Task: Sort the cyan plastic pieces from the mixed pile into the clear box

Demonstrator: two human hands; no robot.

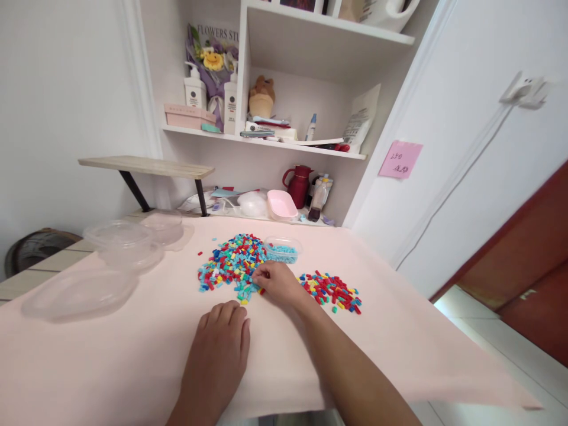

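Observation:
A large pile of small toy bricks (235, 257) in mixed colours lies on the pink tablecloth (381, 349). At its right edge is my right hand (277, 281), its thumb and fingers drawn together at the bricks; whatever they may pinch is hidden. My left hand (226, 331) rests palm down on the cloth just in front of the pile, fingers stretched out and holding nothing. Behind my right hand stands a clear plastic container (283, 248) with light blue bricks in it. A smaller spread of mostly red and yellow bricks (335, 291) lies beyond my right forearm.
Clear plastic tubs and lids (128, 242) stand at the left, near a small wooden riser (146, 166). Along the back are a pink basin (282, 205), a dark red jug (299, 184) and a bottle (318, 198). Shelves (302, 145) rise behind the table.

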